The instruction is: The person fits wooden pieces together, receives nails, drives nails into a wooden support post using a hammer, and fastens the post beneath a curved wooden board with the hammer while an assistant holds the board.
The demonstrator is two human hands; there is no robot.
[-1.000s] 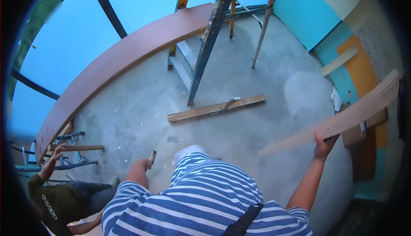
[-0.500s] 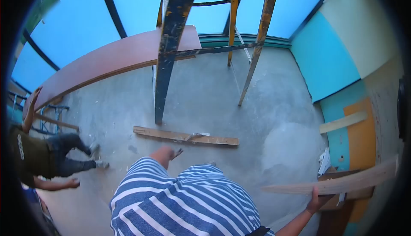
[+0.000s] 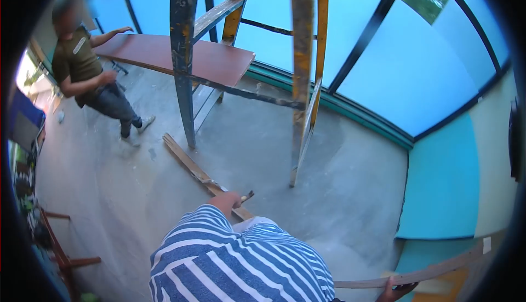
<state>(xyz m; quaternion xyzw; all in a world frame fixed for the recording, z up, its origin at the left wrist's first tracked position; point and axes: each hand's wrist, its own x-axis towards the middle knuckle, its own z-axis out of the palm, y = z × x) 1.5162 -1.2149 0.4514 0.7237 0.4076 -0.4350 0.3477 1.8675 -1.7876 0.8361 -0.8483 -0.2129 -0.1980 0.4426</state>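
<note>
Head camera: a smooth grey floor spreads across most of the room, scuffed paler in places and marked by a small dark patch near a co-worker's feet. Tall blue-tinted window panes in black frames line the far side, above a teal sill. To the right stands a wall in turquoise and cream. A paint-spattered stepladder straddles the middle of the floor, its legs spread. Behind it a long reddish-brown panel lies raised off the floor beside the windows. The co-worker stands at the panel's left end, one arm stretched over it. At lower right, the person's right hand is closed around a long curved plank, held well above the floor. A narrower wooden strip lies on the floor, running from near a ladder foot to behind the left hand. That hand is curled around a short, slim item, too small to identify.
</note>
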